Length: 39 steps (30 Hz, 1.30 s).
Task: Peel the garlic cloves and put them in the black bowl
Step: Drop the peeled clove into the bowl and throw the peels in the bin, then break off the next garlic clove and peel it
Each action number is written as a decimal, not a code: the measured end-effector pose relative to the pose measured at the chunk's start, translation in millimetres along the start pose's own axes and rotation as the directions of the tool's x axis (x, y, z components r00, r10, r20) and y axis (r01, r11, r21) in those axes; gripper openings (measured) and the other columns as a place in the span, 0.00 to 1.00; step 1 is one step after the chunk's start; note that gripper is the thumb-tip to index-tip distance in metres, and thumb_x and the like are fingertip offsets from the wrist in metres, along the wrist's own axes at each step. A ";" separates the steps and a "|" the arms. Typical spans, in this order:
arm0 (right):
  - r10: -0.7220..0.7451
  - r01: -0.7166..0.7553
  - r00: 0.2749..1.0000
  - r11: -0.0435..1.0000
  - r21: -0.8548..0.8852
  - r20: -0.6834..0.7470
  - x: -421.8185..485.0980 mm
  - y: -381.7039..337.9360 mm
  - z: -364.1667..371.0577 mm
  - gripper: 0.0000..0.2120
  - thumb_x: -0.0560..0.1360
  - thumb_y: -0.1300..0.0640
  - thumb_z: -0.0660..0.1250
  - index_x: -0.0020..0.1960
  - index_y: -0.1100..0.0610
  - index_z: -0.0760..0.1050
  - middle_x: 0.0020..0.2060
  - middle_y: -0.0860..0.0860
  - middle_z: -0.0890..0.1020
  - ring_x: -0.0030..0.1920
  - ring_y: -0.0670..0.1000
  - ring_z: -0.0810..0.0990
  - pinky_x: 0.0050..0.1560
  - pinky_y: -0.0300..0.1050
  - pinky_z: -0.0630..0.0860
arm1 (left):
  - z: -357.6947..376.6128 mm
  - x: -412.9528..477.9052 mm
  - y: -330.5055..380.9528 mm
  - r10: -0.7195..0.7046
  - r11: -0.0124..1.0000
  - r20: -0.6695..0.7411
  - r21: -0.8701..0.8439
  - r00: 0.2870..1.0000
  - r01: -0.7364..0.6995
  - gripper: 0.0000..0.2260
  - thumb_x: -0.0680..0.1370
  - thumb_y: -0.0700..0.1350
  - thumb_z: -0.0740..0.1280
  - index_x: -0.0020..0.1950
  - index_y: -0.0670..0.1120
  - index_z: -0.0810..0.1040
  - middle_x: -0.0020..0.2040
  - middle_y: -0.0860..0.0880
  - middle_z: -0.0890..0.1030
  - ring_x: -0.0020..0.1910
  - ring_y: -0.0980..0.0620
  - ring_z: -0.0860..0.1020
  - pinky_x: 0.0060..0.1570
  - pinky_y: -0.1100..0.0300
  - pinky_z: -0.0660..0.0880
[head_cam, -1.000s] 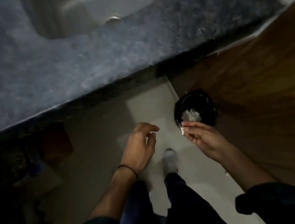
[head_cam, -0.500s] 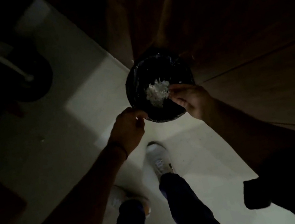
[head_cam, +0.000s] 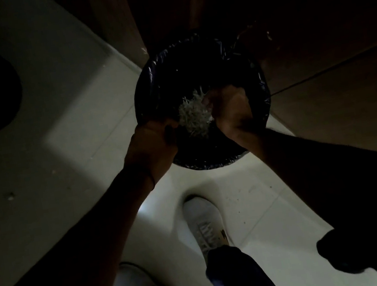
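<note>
Fingers (head_cam: pixel 167 131) of your L hand (head_cam: pixel 155 146) are curled in tight right at the near-left rim of the black-bagged bin (head_cam: pixel 211 161), but it's too dark to tell if they've got hold of the rim. Fingers (head_cam: pixel 212 99) of your R hand (head_cam: pixel 230 110) are bunched, tips down inside the bin, touching the right edge of the pale heap of garlic skins (head_cam: pixel 194 116); can't tell if anything's pinched. Bin stands on the light tiled floor (head_cam: pixel 71 113) vs. a wood cupboard (head_cam: pixel 327 105), w/ your white shoes (head_cam: pixel 205 223) just behind it.
</note>
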State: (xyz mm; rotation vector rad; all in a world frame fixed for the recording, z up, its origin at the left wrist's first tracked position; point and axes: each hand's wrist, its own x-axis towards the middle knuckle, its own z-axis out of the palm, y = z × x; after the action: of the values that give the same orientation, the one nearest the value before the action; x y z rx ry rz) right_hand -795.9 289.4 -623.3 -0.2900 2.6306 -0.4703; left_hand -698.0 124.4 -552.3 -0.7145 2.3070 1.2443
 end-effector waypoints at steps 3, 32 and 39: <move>0.012 -0.015 0.999 0.998 0.068 0.050 -5.8 -2.0 -1.6 0.14 0.74 0.69 0.64 0.57 0.60 0.80 0.59 0.54 0.79 0.64 0.56 0.75 0.48 0.26 0.60 | -2.0 -0.6 -2.6 -0.012 1.000 -0.005 -0.022 1.000 0.011 0.17 0.73 0.51 0.61 0.54 0.48 0.83 0.58 0.46 0.82 0.59 0.44 0.80 0.60 0.45 0.78; 0.075 -0.088 0.995 0.975 0.204 0.071 -67.7 -33.1 -85.8 0.08 0.77 0.66 0.66 0.53 0.64 0.82 0.53 0.65 0.81 0.56 0.66 0.79 0.58 0.57 0.77 | -39.5 -58.5 43.5 0.148 0.986 0.053 0.066 0.988 -0.151 0.22 0.81 0.39 0.65 0.76 0.49 0.70 0.75 0.46 0.71 0.74 0.46 0.69 0.74 0.53 0.66; -0.043 0.025 0.996 0.970 0.244 0.072 -96.7 -53.8 -120.6 0.18 0.71 0.76 0.64 0.55 0.64 0.83 0.58 0.59 0.82 0.61 0.57 0.79 0.64 0.40 0.72 | -65.9 -98.2 59.9 0.167 0.986 0.021 0.025 0.986 -0.167 0.22 0.80 0.37 0.66 0.73 0.48 0.73 0.72 0.46 0.74 0.72 0.47 0.71 0.71 0.60 0.67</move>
State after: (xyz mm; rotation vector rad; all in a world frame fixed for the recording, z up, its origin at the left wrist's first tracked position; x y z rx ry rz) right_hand -760.5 300.3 -463.8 -0.2688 2.4643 -0.7691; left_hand -666.3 119.6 -423.7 -0.5059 2.4040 1.2840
